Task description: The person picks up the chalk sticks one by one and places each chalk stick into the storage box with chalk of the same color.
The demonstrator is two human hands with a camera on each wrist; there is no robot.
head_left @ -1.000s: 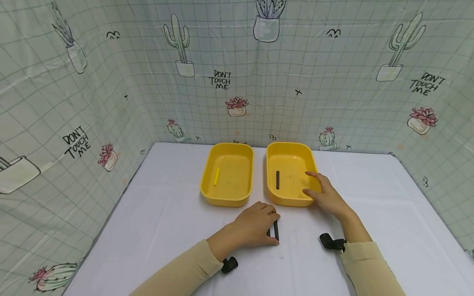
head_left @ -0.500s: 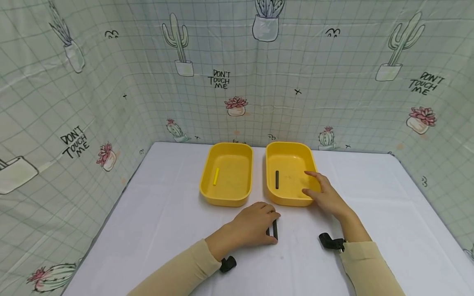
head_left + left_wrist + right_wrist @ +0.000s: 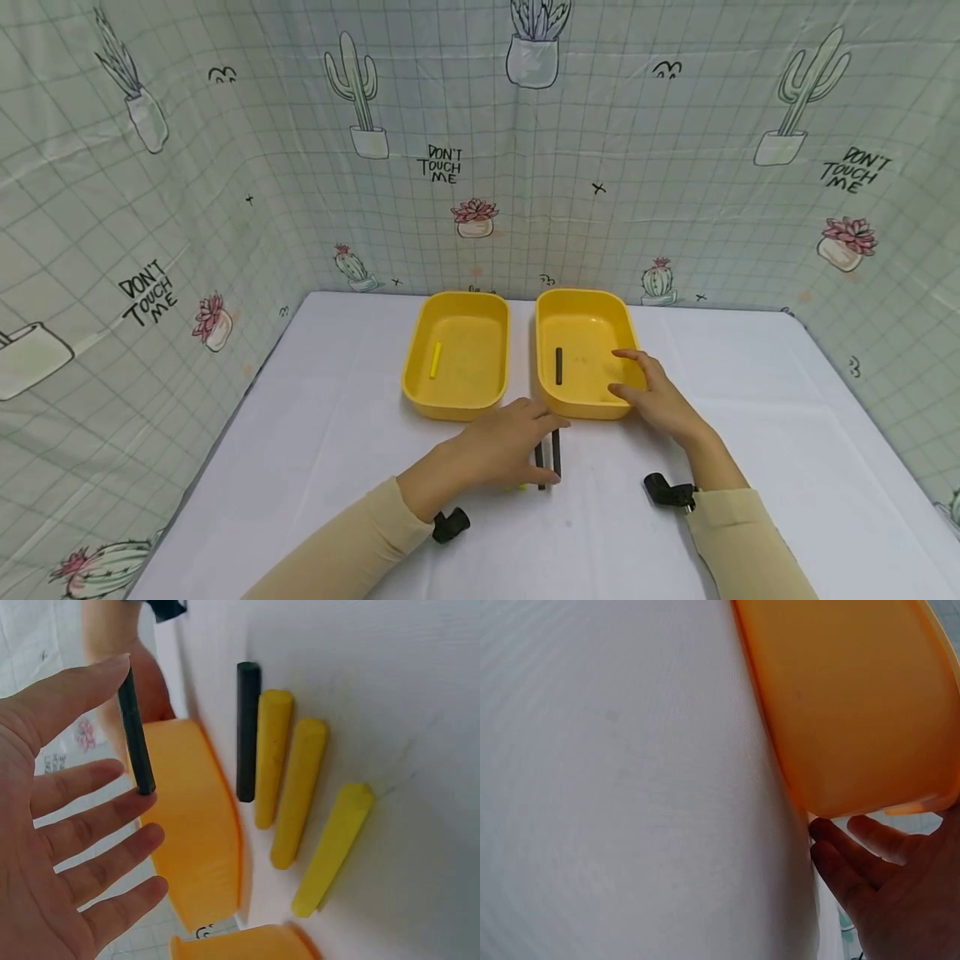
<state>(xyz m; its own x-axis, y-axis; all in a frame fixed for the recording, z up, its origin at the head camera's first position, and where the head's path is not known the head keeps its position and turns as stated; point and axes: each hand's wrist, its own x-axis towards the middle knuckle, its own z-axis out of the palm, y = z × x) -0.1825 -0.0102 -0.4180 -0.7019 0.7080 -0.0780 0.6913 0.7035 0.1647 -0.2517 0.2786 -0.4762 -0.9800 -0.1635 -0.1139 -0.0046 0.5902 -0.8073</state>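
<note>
My left hand (image 3: 498, 446) pinches a black crayon-like stick (image 3: 136, 739) between the thumb and a fingertip, lifted off the table. Beneath it on the cloth lie another black stick (image 3: 247, 731) and three yellow sticks (image 3: 300, 795), side by side; the head view shows them mostly hidden by the hand. My right hand (image 3: 660, 400) holds the right wall of the right yellow tray (image 3: 592, 410), thumb and a finger reaching over the rim, other fingers outside (image 3: 847, 862). One black stick (image 3: 558, 367) lies in that tray.
To its left stands a second yellow tray (image 3: 457, 412) with one yellow stick (image 3: 435, 360) inside. A white cloth (image 3: 337, 400) covers the table. Patterned curtains (image 3: 405, 100) rise behind and at both sides. Each wrist carries a black camera mount (image 3: 667, 490).
My left hand has risen slightly from the table and moved a little away from me with the black stick, uncovering ends of the yellow sticks. The right hand stays at the tray.
</note>
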